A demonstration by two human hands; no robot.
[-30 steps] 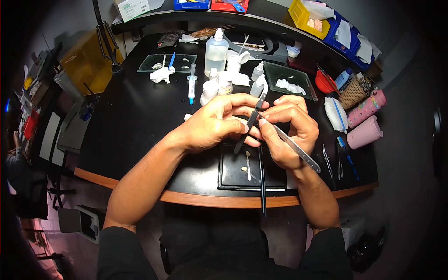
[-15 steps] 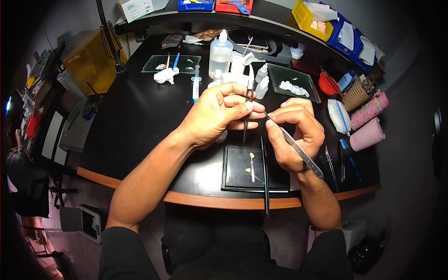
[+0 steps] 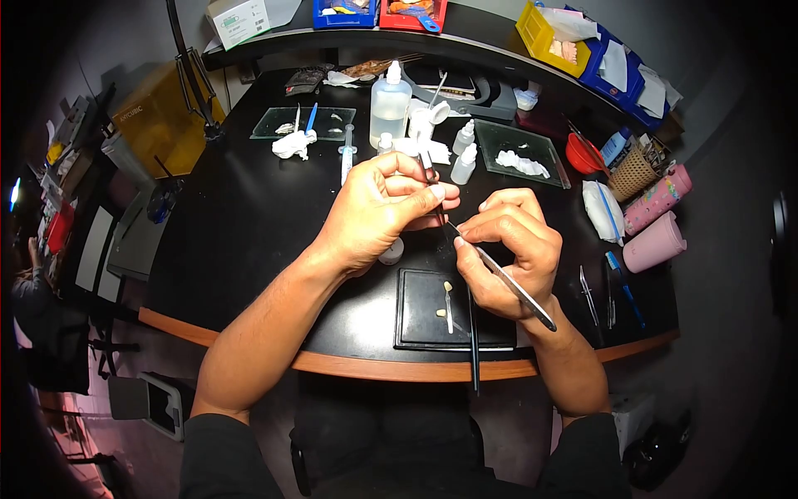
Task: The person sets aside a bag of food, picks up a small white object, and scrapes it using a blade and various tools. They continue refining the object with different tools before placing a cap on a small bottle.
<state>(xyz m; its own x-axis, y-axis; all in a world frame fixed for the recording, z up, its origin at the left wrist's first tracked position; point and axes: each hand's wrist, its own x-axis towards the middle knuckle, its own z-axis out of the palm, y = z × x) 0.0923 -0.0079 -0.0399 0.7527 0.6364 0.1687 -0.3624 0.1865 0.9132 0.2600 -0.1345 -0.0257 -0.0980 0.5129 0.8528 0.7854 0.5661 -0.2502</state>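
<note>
My left hand (image 3: 378,212) pinches a thin black brush (image 3: 428,173) between thumb and fingers, its shaft nearly upright. My right hand (image 3: 507,254) grips a slim metal instrument (image 3: 511,287), whose tip points up-left toward the left fingertips. Both hands hover just above a black square slab (image 3: 416,320) near the table's front edge. On the slab lie two small cream tooth-like pieces (image 3: 447,287) and a thin metal tool. A long black brush (image 3: 471,333) lies across the slab's right side and overhangs the table edge.
Behind the hands stand a clear plastic bottle (image 3: 388,100), small dropper bottles (image 3: 464,162), a syringe (image 3: 346,158) and two glass slabs (image 3: 295,121) with white paste. Tweezers and a blue pen (image 3: 619,283) lie at right by pink tumblers (image 3: 652,237). Coloured bins line the back shelf.
My left hand has turned the black brush from slanted to nearly upright and lifted slightly. My right hand dropped lower and left, its instrument tip closing on the left fingertips.
</note>
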